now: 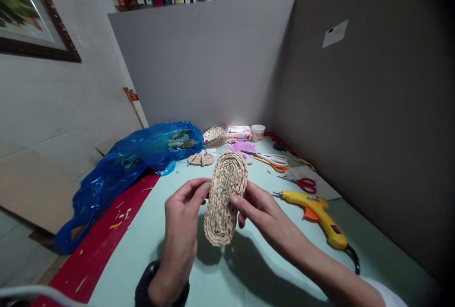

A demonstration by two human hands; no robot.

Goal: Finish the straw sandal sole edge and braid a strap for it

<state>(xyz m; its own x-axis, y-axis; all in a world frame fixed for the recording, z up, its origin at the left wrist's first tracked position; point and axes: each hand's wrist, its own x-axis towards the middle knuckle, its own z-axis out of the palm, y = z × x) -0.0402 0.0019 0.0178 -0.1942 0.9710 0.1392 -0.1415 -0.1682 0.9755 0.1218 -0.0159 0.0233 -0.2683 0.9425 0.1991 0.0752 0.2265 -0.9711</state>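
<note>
A woven straw oval mat (225,198), shaped like a shoe sole, is held upright above the pale green table (149,255). My left hand (183,224) grips its left edge with thumb and fingers. On the other side, my right hand (258,210) pinches the right edge, thumb on the front. Both hands are closed on the mat.
A yellow glue gun (318,212) lies at the right. Red-handled scissors (305,185) and orange-handled scissors (273,161) lie behind it. A blue plastic bag (131,162) sprawls at the left over a red strip (103,240). Small woven pieces (201,158), a woven dish (215,132) and a paper cup (258,132) stand by the grey partition.
</note>
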